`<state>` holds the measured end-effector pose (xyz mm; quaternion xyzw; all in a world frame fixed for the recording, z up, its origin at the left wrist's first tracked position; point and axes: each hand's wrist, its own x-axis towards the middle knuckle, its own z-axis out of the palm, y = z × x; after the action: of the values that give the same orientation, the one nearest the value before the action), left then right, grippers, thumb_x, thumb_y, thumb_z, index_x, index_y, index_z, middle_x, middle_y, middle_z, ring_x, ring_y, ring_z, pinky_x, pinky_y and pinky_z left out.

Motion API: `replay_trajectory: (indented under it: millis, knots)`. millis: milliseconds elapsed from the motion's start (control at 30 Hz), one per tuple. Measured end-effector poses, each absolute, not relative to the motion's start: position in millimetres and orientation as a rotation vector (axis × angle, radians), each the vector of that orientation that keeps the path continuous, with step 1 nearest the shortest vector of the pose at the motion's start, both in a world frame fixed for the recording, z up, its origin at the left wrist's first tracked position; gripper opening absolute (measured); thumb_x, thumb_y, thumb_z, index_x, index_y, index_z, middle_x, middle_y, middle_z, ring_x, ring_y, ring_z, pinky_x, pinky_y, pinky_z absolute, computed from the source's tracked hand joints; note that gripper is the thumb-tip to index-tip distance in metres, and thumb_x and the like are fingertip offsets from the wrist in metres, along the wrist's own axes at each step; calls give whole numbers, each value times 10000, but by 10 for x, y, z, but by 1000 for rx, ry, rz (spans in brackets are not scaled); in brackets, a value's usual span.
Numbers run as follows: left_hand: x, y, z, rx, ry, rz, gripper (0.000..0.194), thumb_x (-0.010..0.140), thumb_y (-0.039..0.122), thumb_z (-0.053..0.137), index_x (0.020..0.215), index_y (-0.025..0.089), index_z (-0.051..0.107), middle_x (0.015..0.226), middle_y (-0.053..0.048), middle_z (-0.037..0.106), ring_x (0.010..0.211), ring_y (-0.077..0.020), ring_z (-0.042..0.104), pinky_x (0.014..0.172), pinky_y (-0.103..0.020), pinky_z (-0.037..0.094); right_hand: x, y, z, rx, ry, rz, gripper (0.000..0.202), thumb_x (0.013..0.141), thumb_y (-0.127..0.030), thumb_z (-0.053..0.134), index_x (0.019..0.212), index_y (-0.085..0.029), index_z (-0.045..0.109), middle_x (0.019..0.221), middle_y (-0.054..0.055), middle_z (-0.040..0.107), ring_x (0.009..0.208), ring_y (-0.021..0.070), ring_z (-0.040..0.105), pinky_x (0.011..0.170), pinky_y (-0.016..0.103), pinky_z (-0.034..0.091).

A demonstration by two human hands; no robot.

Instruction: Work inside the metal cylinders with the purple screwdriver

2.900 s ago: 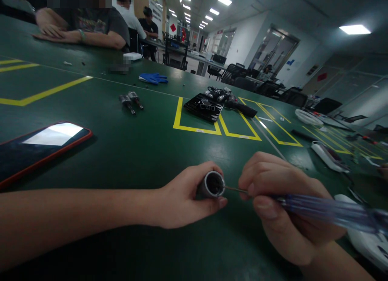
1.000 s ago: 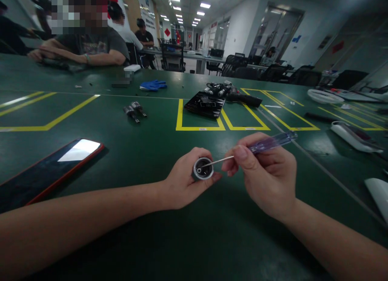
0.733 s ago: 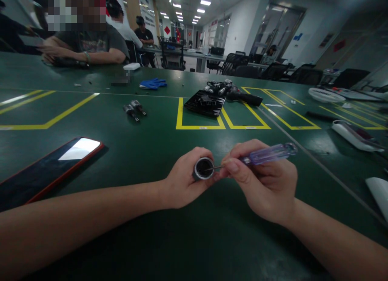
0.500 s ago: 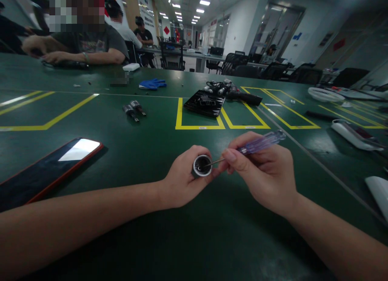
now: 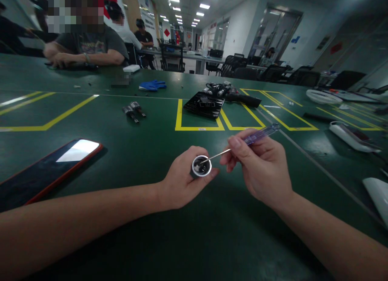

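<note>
My left hand (image 5: 178,180) is closed around a round metal tube (image 5: 209,173) with a dark hollow inside, its open end facing me. Between the thumb and fingers of my right hand (image 5: 263,168) is a screwdriver (image 5: 260,134) with a clear purple handle. Its thin shaft slants down to the left, and the tip sits inside the tube's mouth. Small parts show inside the tube, but I cannot make out what they are. Both hands are above the green table (image 5: 151,240).
A phone with a red edge (image 5: 48,172) lies at the left. Small metal-tipped parts (image 5: 134,111), a blue glove (image 5: 152,85), a black packet (image 5: 204,104) and white devices (image 5: 351,135) are on the table. A co-worker (image 5: 91,47) sits across at the far left.
My right hand has shifted slightly up and back from the tube, so more of the screwdriver's shaft shows. The tube tilted slightly. Across the table, the co-worker's hands moved right.
</note>
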<state>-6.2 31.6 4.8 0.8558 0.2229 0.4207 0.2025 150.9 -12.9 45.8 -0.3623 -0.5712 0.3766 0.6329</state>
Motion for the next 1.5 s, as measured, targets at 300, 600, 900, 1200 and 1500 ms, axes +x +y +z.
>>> replay_trajectory:
  millis: [300, 600, 900, 1200, 1500]
  knots:
    - [-49, 310, 36, 2193, 471, 1209, 211, 782, 310, 570, 887, 164, 460, 758, -14, 537, 639, -125, 539, 557, -250, 454, 1457, -259, 697, -930, -1843, 271, 61, 784, -133, 587, 756, -177, 555, 652, -27, 578, 570, 82, 552, 528, 215, 442]
    - [-71, 313, 22, 2083, 327, 1156, 208, 766, 240, 572, 941, 172, 483, 849, -49, 587, 753, -164, 588, 667, -291, 514, 1341, -162, 933, -902, -2147, -24, 201, 828, -295, 554, 668, -181, 512, 570, -34, 531, 503, 75, 486, 491, 213, 367]
    - [-63, 297, 66, 2064, 284, 1181, 185, 773, 215, 565, 939, 193, 485, 927, -42, 590, 842, -192, 599, 712, -311, 533, 1305, -142, 965, -923, -2130, 15, 214, 808, -268, 582, 640, -145, 534, 561, -23, 509, 488, 69, 465, 482, 218, 362]
    - [-61, 304, 46, 2105, 361, 1140, 196, 769, 277, 559, 919, 169, 493, 880, -70, 586, 773, -179, 582, 671, -315, 524, 1331, -127, 938, -873, -2094, 62, 205, 817, -274, 562, 640, -193, 496, 561, -41, 498, 504, 77, 466, 484, 215, 367]
    - [-66, 307, 64, 2116, 340, 1147, 152, 784, 282, 533, 872, 172, 476, 794, -50, 563, 679, -154, 555, 593, -289, 490, 1346, -167, 866, -812, -2126, 89, 105, 809, -210, 557, 710, -203, 522, 589, -31, 524, 525, 98, 482, 516, 245, 388]
